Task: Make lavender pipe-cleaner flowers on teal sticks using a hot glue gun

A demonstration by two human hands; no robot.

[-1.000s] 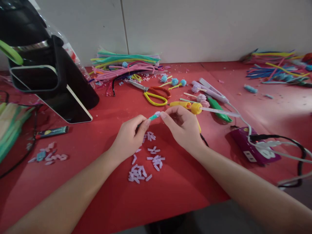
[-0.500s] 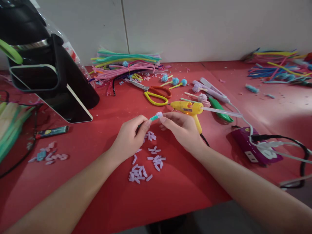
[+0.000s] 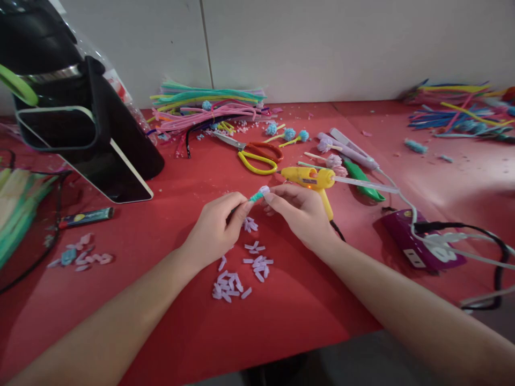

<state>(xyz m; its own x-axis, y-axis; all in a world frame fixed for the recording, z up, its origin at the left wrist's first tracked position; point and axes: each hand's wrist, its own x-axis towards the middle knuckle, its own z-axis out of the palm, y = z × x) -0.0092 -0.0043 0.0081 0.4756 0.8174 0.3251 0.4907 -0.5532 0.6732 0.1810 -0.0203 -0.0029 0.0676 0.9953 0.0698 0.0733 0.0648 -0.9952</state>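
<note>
My left hand (image 3: 217, 225) is closed in a pinch on a short teal pipe-cleaner stem (image 3: 255, 197) with a pale lilac tuft at its tip (image 3: 264, 190). My right hand (image 3: 300, 210) has its fingertips pinched against that lilac tip. Both hands hover just over the red table (image 3: 161, 300). Below them lie several small lilac pipe-cleaner pieces (image 3: 241, 268). A yellow glue gun (image 3: 311, 178) lies right behind my right hand, its nozzle pointing left.
Yellow and red scissors (image 3: 257, 155), a bundle of coloured pipe cleaners (image 3: 205, 104), finished pom-pom stems (image 3: 289, 135), a green tool (image 3: 362, 179), a purple power strip (image 3: 418, 244) with cables, a black stand (image 3: 80, 123) at left, and a lighter (image 3: 86, 217).
My right hand dropped from in front of the glue gun, uncovering it. Both hands shifted slightly down and right, still pinching the stem.
</note>
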